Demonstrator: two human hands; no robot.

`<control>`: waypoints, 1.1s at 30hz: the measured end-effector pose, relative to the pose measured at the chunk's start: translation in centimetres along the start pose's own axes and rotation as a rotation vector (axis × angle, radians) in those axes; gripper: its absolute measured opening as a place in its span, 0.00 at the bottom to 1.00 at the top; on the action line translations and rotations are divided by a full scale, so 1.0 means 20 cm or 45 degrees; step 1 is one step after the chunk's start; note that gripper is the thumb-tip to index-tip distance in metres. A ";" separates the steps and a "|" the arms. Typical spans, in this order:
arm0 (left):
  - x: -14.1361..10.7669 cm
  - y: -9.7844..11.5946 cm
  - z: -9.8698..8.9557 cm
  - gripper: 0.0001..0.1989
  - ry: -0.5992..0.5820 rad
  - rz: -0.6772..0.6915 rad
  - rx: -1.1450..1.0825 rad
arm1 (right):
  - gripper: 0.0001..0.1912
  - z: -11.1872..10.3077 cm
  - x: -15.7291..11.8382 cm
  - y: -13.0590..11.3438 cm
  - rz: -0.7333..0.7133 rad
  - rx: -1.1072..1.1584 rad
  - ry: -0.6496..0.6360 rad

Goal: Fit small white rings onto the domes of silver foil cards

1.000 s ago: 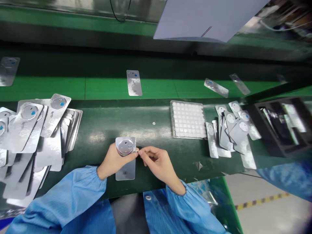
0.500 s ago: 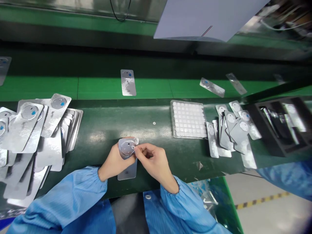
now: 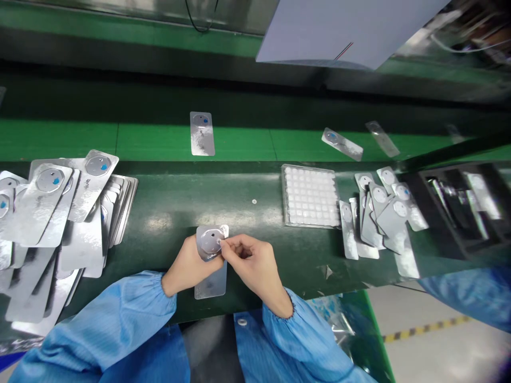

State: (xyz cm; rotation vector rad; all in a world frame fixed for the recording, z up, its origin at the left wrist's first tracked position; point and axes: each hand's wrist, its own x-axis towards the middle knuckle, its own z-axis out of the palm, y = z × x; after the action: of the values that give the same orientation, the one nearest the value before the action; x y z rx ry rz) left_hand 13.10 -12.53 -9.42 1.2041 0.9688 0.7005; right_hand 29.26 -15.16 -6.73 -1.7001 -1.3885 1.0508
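Observation:
My left hand (image 3: 191, 268) is wrapped round a flat silver packet (image 3: 211, 284) with a round raised part at its top, held over the green table near its front edge. At the packet's upper right, my right hand (image 3: 251, 260) pinches a small whitish piece (image 3: 220, 242) between thumb and forefinger; its exact shape is too small to tell. Many silver packets (image 3: 83, 244), some with blue spots, lie heaped on the left. Right of centre sits a clear tray (image 3: 311, 196) with rows of white pieces.
Further right are a smaller packet pile (image 3: 379, 213) and a black compartment box (image 3: 459, 202). Single packets (image 3: 202, 134) lie on the bright green strip behind. A small white disc (image 3: 254, 201) rests mid-table. Another person's blue sleeve (image 3: 471, 298) shows at right.
The packets on the green strip have shifted left. The held packet has moved slightly right, and my right fingers stay at its upper right side.

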 end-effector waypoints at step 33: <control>0.49 0.24 -0.40 0.31 0.556 0.366 0.689 | 0.27 -0.29 0.59 -0.13 -0.136 0.129 0.014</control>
State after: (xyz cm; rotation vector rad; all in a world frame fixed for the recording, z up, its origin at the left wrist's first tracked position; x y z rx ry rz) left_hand 10.38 0.59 -7.70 1.7282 1.4231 0.9926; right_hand 34.69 -3.28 -3.83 -1.5400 -1.3801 1.0327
